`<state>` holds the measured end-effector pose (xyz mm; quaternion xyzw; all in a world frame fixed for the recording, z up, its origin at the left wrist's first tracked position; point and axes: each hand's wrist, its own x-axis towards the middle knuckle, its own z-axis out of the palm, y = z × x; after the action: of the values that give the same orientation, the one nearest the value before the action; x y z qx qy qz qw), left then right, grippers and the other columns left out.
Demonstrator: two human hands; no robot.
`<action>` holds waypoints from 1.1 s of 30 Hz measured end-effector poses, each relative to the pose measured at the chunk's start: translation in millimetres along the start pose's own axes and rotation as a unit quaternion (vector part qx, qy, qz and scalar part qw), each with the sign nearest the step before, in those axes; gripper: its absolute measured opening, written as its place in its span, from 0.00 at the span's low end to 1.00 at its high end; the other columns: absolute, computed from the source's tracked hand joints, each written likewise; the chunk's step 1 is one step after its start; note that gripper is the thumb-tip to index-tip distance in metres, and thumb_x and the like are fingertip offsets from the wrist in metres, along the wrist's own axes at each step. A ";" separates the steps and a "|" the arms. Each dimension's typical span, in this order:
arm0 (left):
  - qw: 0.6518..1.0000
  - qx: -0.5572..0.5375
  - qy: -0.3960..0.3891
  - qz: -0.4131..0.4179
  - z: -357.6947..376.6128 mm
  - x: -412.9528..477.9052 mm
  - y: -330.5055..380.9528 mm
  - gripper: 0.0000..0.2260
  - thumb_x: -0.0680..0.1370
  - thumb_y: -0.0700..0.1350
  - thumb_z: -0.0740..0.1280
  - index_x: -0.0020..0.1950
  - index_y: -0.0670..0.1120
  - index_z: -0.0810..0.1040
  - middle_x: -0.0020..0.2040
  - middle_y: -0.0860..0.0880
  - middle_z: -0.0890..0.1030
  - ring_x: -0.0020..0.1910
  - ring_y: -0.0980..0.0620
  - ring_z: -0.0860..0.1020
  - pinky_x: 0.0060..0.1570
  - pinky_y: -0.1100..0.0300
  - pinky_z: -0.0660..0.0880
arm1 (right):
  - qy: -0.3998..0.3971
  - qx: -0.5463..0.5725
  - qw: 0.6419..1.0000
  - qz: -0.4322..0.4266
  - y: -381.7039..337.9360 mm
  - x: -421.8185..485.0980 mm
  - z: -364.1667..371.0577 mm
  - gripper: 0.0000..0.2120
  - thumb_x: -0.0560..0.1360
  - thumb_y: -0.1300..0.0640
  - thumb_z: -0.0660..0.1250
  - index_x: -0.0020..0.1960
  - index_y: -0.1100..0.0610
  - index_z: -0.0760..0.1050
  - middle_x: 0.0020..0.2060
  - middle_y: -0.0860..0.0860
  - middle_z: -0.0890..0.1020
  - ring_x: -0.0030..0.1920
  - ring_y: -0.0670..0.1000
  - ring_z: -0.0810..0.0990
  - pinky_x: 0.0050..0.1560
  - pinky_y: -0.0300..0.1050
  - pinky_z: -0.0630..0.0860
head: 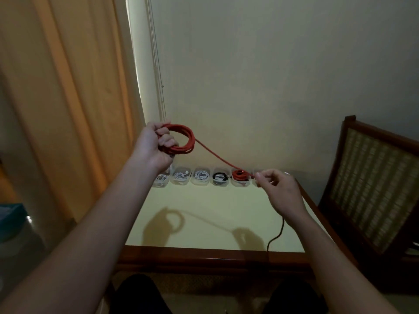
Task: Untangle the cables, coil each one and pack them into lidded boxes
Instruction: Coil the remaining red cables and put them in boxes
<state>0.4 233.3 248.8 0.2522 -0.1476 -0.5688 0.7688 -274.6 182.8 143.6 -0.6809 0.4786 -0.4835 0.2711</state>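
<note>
1. Left forearm and right forearm reach from the near edge of the table out over its top.
2. Curtain: orange fabric, hangs to the left of the table.
3. Table: pale yellow top with a dark wooden rim. Shadows of both hands fall on its middle.
4. Chair: dark wood frame with a woven back, stands just beside the right edge of the table.
5. Left hand: raised above the far left corner of the table, fingers curled through and clamped round the coiled part of the red cable.
6. Right hand: above the far right part of the table, thumb and fingertips pinched on the free run of the red cable. That run slopes in one straight line from the coil down to this hand.
7. Boxes: clear, in one row along the far edge of the table. Three hold white cables, one a black coil, one a red coil. One more is partly hidden behind the right hand.
8. Black cable: lies on the near right part of the table and runs off its near edge.
</note>
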 end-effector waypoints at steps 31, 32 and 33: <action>0.933 0.261 -0.235 -0.081 19.1 -43.9 -81.4 0.11 0.84 0.49 0.61 0.54 0.43 0.79 0.26 0.55 0.55 0.18 0.61 0.54 0.16 0.67 0.54 | -0.034 0.110 0.992 -0.047 -81.4 -6.1 25.7 0.25 0.84 0.41 0.57 0.30 0.39 0.79 0.26 0.48 0.69 0.28 0.47 0.67 0.30 0.43 0.64; 0.933 0.258 -0.236 -0.083 19.0 -43.9 -81.3 0.11 0.84 0.49 0.61 0.53 0.44 0.79 0.26 0.55 0.55 0.19 0.60 0.54 0.16 0.67 0.54 | -0.026 0.097 0.993 -0.055 -82.3 -5.9 26.0 0.27 0.84 0.41 0.57 0.27 0.39 0.77 0.26 0.49 0.65 0.28 0.47 0.64 0.30 0.44 0.61; 0.932 0.260 -0.237 -0.082 19.0 -44.2 -81.5 0.11 0.84 0.49 0.60 0.53 0.44 0.78 0.26 0.55 0.55 0.19 0.60 0.54 0.16 0.67 0.55 | -0.021 0.090 0.994 -0.064 -82.5 -5.7 26.0 0.26 0.84 0.41 0.57 0.28 0.38 0.77 0.28 0.49 0.63 0.29 0.47 0.62 0.30 0.44 0.59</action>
<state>-88.2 252.6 222.0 0.3125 -0.4474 -0.6150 0.5692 -218.9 218.1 200.0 -0.6930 0.3826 -0.5269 0.3094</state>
